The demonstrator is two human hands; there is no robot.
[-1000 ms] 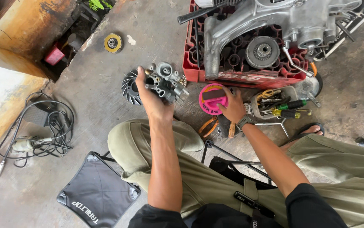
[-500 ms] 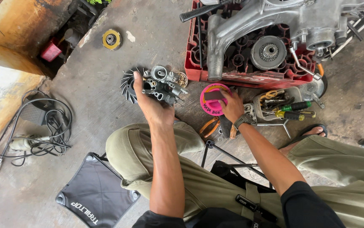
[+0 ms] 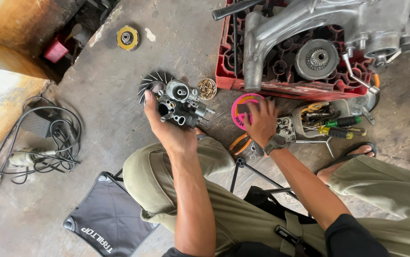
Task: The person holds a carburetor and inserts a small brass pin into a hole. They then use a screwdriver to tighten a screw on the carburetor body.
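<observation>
While our left hand (image 3: 167,128) grips the grey cast-metal carburettor (image 3: 180,102) above the knee, our right hand (image 3: 261,123) rests spread on the round pink tray (image 3: 241,105); we judge the casting heavy, rigid, best held by its body

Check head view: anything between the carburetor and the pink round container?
Mostly bare concrete; a small tin of brass screws sits just above the gap between carburetor and pink container.

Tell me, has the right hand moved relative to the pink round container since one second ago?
No. The right hand rests on the pink round container, beside the red crate, as before.
</observation>
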